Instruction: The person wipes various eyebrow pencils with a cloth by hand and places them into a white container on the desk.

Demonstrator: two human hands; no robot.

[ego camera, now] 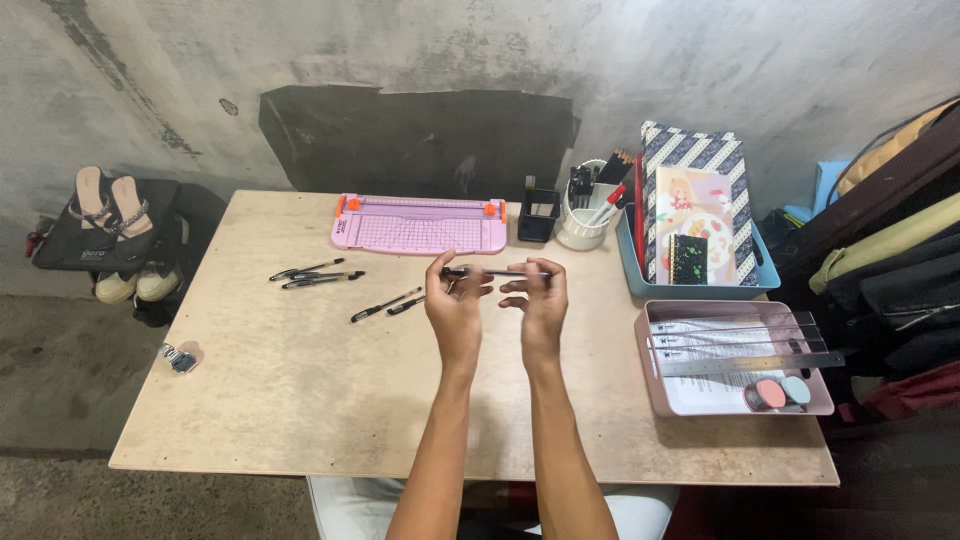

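pen (497,272): middle hidden by fingers | shoes (125,285): partly under bag | ruler (750,363): markings unreadable

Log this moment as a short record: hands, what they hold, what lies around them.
left hand: raised over the table, fingers on one end of a black pen
right hand: fingers on the pen's other end
pen: level, held between both hands
loose pens: five, lying left of the hands
paper trimmer: pink, at the far edge
cup: white, holds pens
pink tray: right side, holds rulers
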